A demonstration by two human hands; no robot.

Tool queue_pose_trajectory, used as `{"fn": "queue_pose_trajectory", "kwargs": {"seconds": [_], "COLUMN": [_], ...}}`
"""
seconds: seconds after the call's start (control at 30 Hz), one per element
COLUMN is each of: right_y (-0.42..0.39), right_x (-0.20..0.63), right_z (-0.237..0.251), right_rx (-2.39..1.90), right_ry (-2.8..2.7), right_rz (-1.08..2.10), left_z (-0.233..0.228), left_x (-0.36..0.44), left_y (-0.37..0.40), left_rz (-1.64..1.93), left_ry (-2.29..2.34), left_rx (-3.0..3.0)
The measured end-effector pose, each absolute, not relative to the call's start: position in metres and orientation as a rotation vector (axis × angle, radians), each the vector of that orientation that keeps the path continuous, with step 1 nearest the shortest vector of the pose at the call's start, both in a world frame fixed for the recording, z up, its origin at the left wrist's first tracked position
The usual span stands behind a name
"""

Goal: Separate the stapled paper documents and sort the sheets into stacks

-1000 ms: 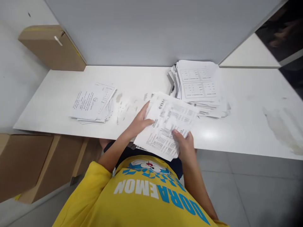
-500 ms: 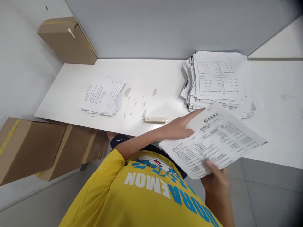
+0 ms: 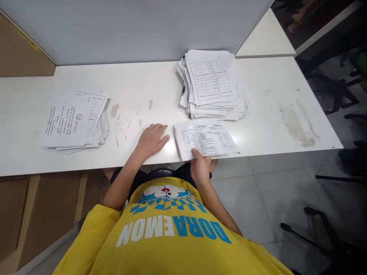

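Observation:
My right hand (image 3: 200, 168) grips a small bundle of printed sheets (image 3: 212, 139) at its lower edge, thumb on top. The sheets are tilted over the table's front edge, and the left side shows more than one layer. My left hand (image 3: 151, 140) lies palm down on the tabletop, left of the sheets, fingers curved over the spot of the slim cream stapler, which it hides almost wholly. Behind the held sheets sits a tall, uneven stack of printed papers (image 3: 212, 82). A lower pile of smaller printed papers (image 3: 67, 122) lies to the left.
The white table (image 3: 137, 80) has grey smudges and a worn patch (image 3: 299, 124) at right. A grey partition (image 3: 129, 30) rises behind. Cardboard boxes (image 3: 25, 53) stand at left, others below the table. Black chair legs (image 3: 321, 233) are on the floor at right.
The view has swung right. My left hand has left the sheets and come down over the stapler. My right hand has moved the sheets onto the table's front edge.

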State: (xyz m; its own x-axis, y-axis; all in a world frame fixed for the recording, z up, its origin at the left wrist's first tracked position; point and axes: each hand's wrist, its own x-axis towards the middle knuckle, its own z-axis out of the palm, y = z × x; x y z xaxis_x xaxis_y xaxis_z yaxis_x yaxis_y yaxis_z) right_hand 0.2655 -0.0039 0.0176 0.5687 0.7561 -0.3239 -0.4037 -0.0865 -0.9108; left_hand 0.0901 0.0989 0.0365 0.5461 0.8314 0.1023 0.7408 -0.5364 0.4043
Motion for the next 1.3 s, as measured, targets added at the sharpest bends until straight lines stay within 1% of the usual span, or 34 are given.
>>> {"fn": "queue_pose_trajectory", "kwargs": {"seconds": [0.17,0.4,0.53,0.63,0.77,0.83,0.9,1.0,1.07,1.13,1.17,1.23,1.27,1.3], "right_y": [-0.021,-0.039,-0.044,-0.045,-0.042,-0.039,-0.032,-0.001,0.036,0.081,0.102,0.138,0.15,0.159], "right_x": [0.244,0.236,0.235,0.236,0.247,0.26,0.279,0.317,0.344,0.367,0.375,0.386,0.388,0.386], "right_z": [0.018,-0.005,-0.009,-0.003,0.016,0.027,0.037,0.05,0.058,0.063,0.064,0.065,0.065,0.066], "right_rx": [-1.375,-1.467,-1.47,-1.534,-1.651,-1.693,-1.717,-1.679,-1.577,-1.478,-1.527,-1.755,-1.873,-1.968], "right_ry": [-0.325,-0.372,-0.381,-0.483,-0.777,-0.916,-0.962,-0.846,-0.773,-0.829,-0.862,-0.968,-1.034,-1.096], "right_rz": [1.03,1.049,1.059,1.02,0.993,0.926,0.827,0.723,0.675,0.803,0.827,0.678,0.589,0.496], "left_z": [0.026,0.022,0.021,0.02,0.02,0.021,0.021,0.021,0.024,0.031,0.036,0.048,0.053,0.058], "left_x": [0.094,0.093,0.093,0.094,0.092,0.091,0.09,0.079,0.057,0.015,-0.013,-0.079,-0.114,-0.147], "left_y": [0.093,0.093,0.091,0.091,0.093,0.095,0.096,0.096,0.097,0.102,0.106,0.117,0.124,0.131], "left_rz": [0.451,0.499,0.524,0.51,0.462,0.476,0.558,0.754,0.91,1.106,1.224,1.357,1.323,1.217], "left_ry": [1.29,1.294,1.246,1.183,1.143,1.178,1.249,1.313,1.372,1.537,1.674,2.01,2.188,2.351], "left_rx": [2.544,2.559,2.561,2.571,2.572,2.514,2.387,2.117,1.967,1.877,1.853,1.775,1.696,1.579]}}
